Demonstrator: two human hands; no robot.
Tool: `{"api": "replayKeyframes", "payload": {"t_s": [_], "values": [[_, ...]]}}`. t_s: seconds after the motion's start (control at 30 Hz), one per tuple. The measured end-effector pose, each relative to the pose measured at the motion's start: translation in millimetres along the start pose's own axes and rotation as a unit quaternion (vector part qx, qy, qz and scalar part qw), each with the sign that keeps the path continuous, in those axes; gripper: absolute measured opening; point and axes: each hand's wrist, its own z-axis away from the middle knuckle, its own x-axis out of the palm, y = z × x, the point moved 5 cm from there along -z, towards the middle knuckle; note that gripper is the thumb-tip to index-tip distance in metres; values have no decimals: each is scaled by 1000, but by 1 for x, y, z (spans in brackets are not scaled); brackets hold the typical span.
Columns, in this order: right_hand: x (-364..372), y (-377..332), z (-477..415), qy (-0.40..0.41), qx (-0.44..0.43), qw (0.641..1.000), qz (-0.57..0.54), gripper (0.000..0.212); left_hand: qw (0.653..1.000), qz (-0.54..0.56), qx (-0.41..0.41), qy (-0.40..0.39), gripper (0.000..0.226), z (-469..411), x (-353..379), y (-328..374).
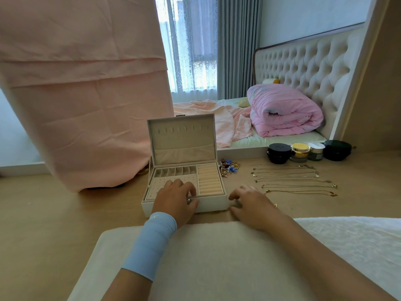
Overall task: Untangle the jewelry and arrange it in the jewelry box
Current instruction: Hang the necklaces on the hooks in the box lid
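Jewelry box (213, 205): open, lid upright, centre of worktop (65, 213).
Left hand (175, 197): grips box's front rim.
Right hand (249, 203): fingers bent beside box; hold unclear.
Necklaces (293, 179): rows, right of box.
Surface: pale wood.
Room: bed (271, 140), pink quilt (284, 114), curtains (238, 46).

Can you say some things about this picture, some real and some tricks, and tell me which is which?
1. The jewelry box has its lid open. True.
2. The necklaces are inside the box. False: they lie in rows on the table, to the right of the box.
3. The left hand holds the front edge of the box. True.
4. The right hand lifts a jar. False: it is down at the table beside the box; the jars stand behind the necklaces.
5. A little heap of colourful jewelry lies beside the box. True.
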Motion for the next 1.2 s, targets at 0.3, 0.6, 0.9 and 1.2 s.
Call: {"api": "replayKeyframes", "payload": {"t_s": [0.3, 0.6, 0.9, 1.2], "values": [[-6, -11, 2, -35, -84, 987, 132, 23, 1000, -2, -8, 1, 11, 1, 1, 3], [-45, -20, -1, -19, -38, 965, -258, 16, 964, 259, 42, -42, 19, -12, -4, 45], [-95, -47, -31, 53, -67, 907, -413, 15, 862, 466, -17, -198, 24, -54, -16, 65], [-119, -49, -69, 112, -44, 895, -429, 17, 809, 576, -11, -115, 35, -94, -65, 18]]}}
